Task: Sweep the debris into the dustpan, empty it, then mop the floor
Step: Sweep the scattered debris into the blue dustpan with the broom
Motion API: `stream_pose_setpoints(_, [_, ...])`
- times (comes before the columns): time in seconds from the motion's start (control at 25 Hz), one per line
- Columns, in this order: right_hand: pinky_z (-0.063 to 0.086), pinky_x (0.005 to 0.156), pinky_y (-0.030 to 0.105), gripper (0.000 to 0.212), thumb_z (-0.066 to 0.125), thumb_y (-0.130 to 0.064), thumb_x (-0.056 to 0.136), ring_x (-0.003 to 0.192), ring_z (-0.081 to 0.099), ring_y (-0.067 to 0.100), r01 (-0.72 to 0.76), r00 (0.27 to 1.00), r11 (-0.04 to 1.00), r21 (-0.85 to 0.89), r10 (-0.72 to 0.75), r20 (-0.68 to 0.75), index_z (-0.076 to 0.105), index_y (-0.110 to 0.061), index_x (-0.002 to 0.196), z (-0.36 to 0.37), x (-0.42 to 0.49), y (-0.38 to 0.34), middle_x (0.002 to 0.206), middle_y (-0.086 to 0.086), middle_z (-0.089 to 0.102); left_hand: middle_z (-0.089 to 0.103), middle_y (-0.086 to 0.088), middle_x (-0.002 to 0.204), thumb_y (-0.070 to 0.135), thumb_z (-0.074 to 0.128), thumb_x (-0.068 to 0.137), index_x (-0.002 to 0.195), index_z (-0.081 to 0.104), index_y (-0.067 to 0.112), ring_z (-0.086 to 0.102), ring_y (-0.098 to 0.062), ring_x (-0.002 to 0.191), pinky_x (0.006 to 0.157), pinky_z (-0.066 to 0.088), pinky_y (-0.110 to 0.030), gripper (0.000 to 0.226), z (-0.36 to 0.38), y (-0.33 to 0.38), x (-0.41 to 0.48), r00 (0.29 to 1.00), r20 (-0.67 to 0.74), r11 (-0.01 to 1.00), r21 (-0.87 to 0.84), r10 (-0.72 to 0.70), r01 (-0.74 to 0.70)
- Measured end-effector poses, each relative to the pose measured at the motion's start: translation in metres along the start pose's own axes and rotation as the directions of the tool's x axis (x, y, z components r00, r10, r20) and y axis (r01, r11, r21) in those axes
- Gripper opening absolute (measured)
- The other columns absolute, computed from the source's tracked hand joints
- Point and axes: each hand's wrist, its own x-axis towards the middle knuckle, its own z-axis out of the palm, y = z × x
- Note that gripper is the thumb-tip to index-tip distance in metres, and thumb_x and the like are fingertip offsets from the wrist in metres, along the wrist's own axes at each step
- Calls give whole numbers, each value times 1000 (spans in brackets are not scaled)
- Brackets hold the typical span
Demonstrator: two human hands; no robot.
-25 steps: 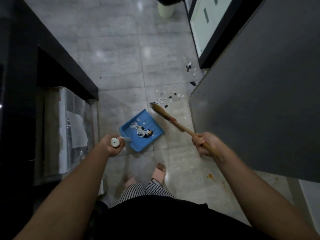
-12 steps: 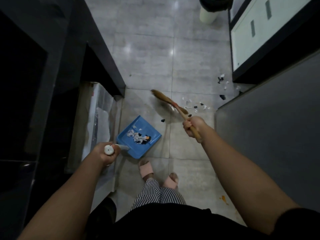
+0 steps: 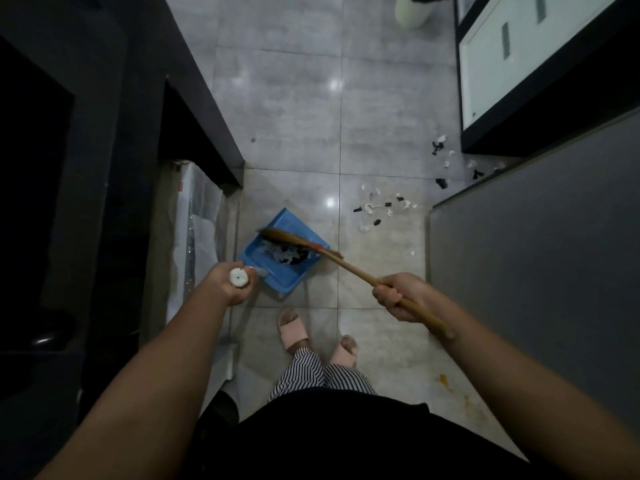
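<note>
Half a second ago I had the broom head out on the bare floor (image 3: 294, 109), above and right of the pan. Now the broom head (image 3: 282, 236) has come back and lies across the blue dustpan (image 3: 281, 279), just left of centre frame, so I read that as one stroke pulled home. The pile of scraps (image 3: 282, 255) sits inside the pan under the bristles.

The sweeping is not finished, in my judgement. A loose scatter of black and white debris (image 3: 384, 209) lies well apart to the pan's upper right, with a further cluster (image 3: 446, 161) beyond it by the dark cabinet.

The broom (image 3: 349, 268) has its long axis running from lower right to upper left, head pointing upper left. The pan's open mouth faces upper right, toward the scatter.

My hands are apart. The left hand (image 3: 231, 284) is wrapped round the pan's upright handle, below its white cap (image 3: 239, 277). The right hand (image 3: 398, 296) is clenched on the wooden broom shaft, right of centre.

Emptying and mopping are still ahead; an orange stain (image 3: 443, 379) waits at lower right.
</note>
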Motion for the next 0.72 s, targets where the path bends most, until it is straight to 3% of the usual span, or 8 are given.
stream_pose_setpoints(0.24, [23,20,11,32,27,-24,107,22,28,4,68,997,992,105,-66,-26,38,-10,80,-30,-29,-15,45,-2,38,52,-18,75,11,38,100,91,45,-10,45,-11,61,34,45,-14,23,10,4,0,1000,11,995,91,27,-28])
stream_pose_setpoints(0.44, [20,20,11,35,24,-23,107,20,28,4,149,989,953,263,-140,-52,34,-12,76,-50,-34,-31,40,-2,35,41,-8,75,15,37,100,99,44,-7,47,-12,31,33,43,-13,22,-15,14,-7,999,41,992,125,-32,26])
stream_pose_setpoints(0.72, [21,20,12,30,22,-15,105,18,28,6,152,987,951,269,-133,-88,34,-9,78,-20,8,-15,37,1,35,41,-6,76,16,39,100,118,36,-2,46,-13,27,30,41,-16,26,-21,19,-7,1000,-7,984,180,-1,2])
